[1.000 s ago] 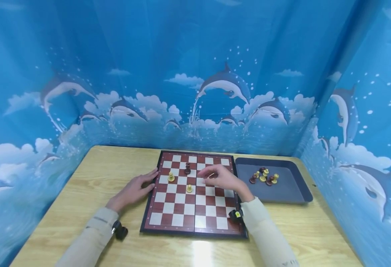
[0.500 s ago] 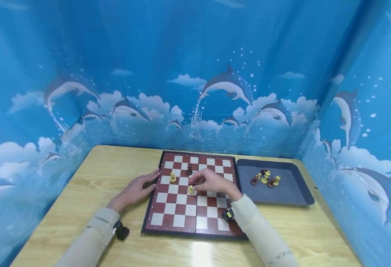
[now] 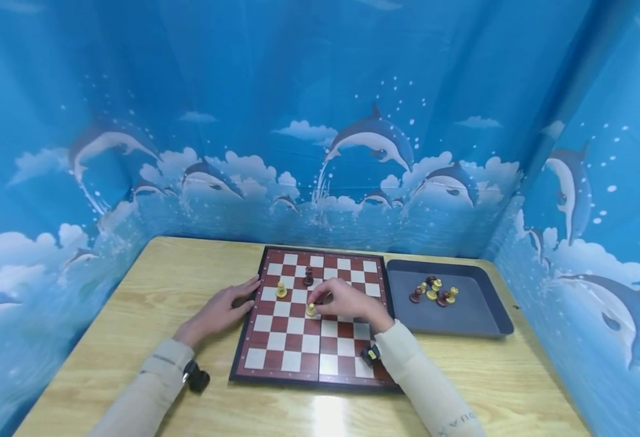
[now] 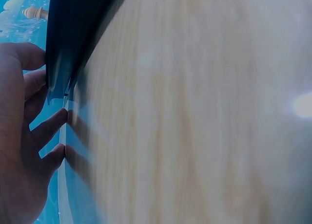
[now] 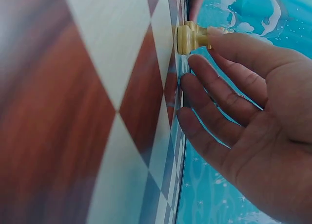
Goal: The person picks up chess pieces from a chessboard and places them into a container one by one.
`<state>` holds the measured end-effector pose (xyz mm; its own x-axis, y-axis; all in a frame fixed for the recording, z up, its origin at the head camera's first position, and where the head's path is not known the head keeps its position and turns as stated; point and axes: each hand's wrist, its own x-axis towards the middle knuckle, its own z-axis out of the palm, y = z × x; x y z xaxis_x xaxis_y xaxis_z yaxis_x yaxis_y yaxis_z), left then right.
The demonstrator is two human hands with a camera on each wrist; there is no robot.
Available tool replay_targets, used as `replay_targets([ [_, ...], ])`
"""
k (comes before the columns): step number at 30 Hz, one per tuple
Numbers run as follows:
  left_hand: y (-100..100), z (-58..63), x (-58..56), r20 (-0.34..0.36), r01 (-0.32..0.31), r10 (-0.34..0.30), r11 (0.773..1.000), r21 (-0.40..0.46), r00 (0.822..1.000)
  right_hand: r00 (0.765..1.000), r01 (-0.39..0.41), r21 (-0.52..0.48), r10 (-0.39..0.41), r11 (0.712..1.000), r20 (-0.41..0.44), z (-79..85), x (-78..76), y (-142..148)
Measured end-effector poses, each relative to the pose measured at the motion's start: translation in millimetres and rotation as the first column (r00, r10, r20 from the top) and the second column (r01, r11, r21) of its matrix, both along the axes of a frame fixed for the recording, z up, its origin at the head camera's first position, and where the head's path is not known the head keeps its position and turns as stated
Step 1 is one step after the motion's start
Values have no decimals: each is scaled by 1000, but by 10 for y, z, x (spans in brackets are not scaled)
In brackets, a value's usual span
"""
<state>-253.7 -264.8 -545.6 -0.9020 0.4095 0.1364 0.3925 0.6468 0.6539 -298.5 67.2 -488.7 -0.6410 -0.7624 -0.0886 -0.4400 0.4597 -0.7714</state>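
Observation:
A chessboard (image 3: 276, 358) with red-brown and white squares lies on the table. My right hand (image 3: 347, 299) is over its middle and pinches a small cream-yellow pawn (image 3: 310, 310) between thumb and fingers. In the right wrist view the pawn (image 5: 186, 40) has its base at or just off the board; I cannot tell which. Another yellow chess piece (image 3: 281, 290) stands upright to the left, and a dark brown chess piece (image 3: 309, 277) stands farther back. My left hand (image 3: 218, 312) touches the board's left edge with its fingertips, fingers extended.
Right of the board sits a dark grey tray (image 3: 483, 315) holding several yellow and brown chess pieces (image 3: 433, 291). The wooden table (image 3: 188, 267) is backed by a blue dolphin-print curtain (image 3: 265, 121), which also hangs along the sides.
My right hand has moved left and down across the board to the small yellow pawn and now pinches it. The left hand has stayed at the board's edge.

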Motion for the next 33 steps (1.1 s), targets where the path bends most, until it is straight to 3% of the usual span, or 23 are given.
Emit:
replay_targets([
  [13, 26, -26, 23, 40, -23, 23, 1000, -16, 999, 998, 50, -76, -51, 996, -24, 83, 13, 129],
  [21, 21, 30, 30, 16, -17, 18, 1000, -20, 1000, 988, 151, -113, -151, 982, 4, 107, 121, 406],
  [26, 10, 57, 23, 32, -27, 28, 999, -22, 999, 979, 189, -137, -197, 972, -45, 153, 126, 588],
  [33, 32, 36, 27, -11, 6, -6, 1000, -25, 1000, 959, 267, -100, -275, 958, -70, 229, 113, 900],
])
